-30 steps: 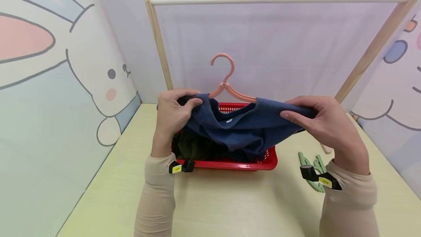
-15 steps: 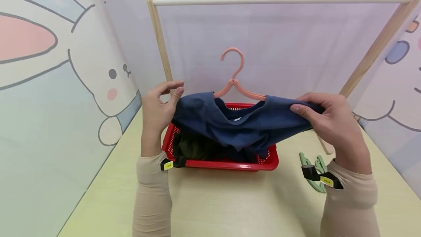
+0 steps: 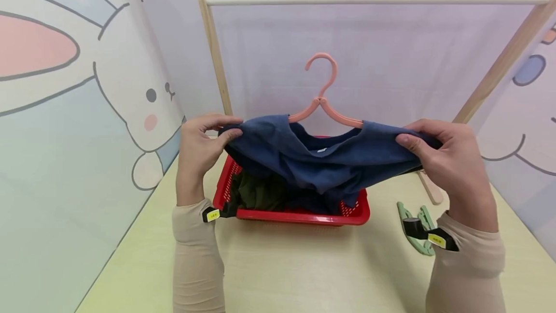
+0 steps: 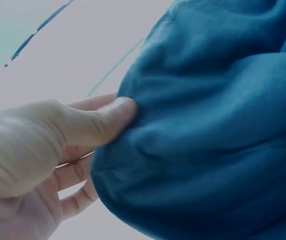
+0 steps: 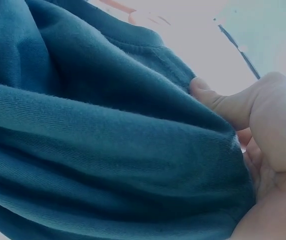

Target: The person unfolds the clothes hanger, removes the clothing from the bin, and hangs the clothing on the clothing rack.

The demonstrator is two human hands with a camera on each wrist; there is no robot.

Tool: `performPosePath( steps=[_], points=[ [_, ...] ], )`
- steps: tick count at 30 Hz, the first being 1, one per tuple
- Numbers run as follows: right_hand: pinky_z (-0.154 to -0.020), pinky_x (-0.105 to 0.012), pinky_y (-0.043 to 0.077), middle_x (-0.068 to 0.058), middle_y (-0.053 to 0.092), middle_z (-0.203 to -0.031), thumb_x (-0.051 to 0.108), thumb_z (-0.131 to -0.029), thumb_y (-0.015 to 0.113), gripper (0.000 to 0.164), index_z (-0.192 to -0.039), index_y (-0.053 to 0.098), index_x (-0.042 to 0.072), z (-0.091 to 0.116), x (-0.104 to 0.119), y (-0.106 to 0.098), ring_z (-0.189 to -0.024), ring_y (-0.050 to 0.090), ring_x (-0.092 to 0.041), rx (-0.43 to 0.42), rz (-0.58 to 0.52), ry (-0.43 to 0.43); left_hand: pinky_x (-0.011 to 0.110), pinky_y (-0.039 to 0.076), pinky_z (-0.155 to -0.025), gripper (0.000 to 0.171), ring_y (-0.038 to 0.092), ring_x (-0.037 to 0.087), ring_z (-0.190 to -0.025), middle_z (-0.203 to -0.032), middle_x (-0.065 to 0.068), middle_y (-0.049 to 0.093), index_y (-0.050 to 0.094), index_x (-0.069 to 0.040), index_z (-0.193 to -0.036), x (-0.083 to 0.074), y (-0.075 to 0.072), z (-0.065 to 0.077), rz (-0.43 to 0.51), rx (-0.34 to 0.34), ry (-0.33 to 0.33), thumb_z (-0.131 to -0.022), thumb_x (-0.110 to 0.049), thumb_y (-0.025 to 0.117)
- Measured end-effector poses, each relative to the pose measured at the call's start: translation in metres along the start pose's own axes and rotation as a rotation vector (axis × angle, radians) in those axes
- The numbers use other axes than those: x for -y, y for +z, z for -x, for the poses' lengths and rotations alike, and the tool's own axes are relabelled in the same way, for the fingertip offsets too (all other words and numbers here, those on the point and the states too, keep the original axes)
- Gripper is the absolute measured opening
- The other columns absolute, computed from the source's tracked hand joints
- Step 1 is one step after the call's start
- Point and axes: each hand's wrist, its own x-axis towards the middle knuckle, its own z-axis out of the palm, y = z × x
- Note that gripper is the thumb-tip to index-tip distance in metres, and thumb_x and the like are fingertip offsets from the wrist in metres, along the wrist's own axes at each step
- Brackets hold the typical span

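Pale walls [image 3: 373, 57] surround a light yellow-green tabletop [image 3: 282, 269], with a cartoon rabbit [image 3: 134, 95] drawn large on the left one and part of another drawing at the right edge. At the back, a rack [image 3: 373, 0] stands with a white bar across the top and slanting wooden posts. Before it, the person holds up a blue shirt [image 3: 278, 144] over a red basket [image 3: 299, 217], its neckline toward the head camera and a small white label [image 3: 322, 149] inside the collar. From the neck opening rises a pink hanger [image 3: 321, 99], its hook upright and below the bar, its arms running into the shirt on both sides.

The left hand [image 3: 200, 146] pinches one end of the shirt, thumb in front and fingers clamped behind the cloth; the right hand [image 3: 453, 158] grips the other end in the same way, thumb on the near face. Dark green cloth [image 3: 258, 191] lies in the basket under the shirt. Near the right wrist, a green plastic piece [image 3: 414, 244] lies on the tabletop, partly hidden by a black wrist camera [image 3: 414, 228]. Beige sleeves [image 3: 197, 264] cover both forearms.
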Motion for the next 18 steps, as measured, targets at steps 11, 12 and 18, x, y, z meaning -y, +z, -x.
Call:
performPosePath(
  steps=[11, 12, 18],
  points=[
    [-0.064, -0.016, 0.047, 0.008, 0.072, -0.072, -0.007, -0.095, 0.083, 0.008, -0.099, 0.083, 0.0, 0.002, 0.0002, -0.0021, -0.066, 0.062, -0.006, 0.002, -0.017, -0.028, 0.029, 0.055, -0.08, 0.014, 0.069, 0.023, -0.088, -0.099, 0.012, 0.081, 0.085, -0.005, -0.105, -0.0003, -0.0031, 0.0005, -0.048, 0.156, -0.151, -0.109, -0.008, 0.072],
    [-0.064, -0.016, 0.047, 0.008, 0.072, -0.073, -0.006, -0.095, 0.083, 0.007, -0.099, 0.083, 0.0, 0.0025, 0.0003, -0.0026, -0.066, 0.062, -0.007, -0.001, -0.024, -0.02, 0.029, 0.055, -0.083, 0.015, 0.069, 0.022, -0.09, -0.1, 0.013, 0.081, 0.085, -0.005, -0.106, -0.0001, -0.0027, 0.0005, -0.044, 0.142, -0.152, -0.11, -0.011, 0.072],
    [-0.063, -0.015, 0.047, 0.012, 0.073, -0.074, -0.003, -0.097, 0.083, 0.005, -0.098, 0.084, 0.002, 0.0025, 0.0003, -0.0078, -0.065, 0.062, -0.006, -0.088, -0.033, 0.038, 0.024, 0.055, -0.095, 0.027, 0.072, 0.011, -0.098, -0.115, 0.012, 0.081, 0.084, -0.006, -0.122, 0.0071, -0.0039, -0.0006, -0.02, 0.014, -0.151, -0.113, -0.027, 0.069]
  ],
)
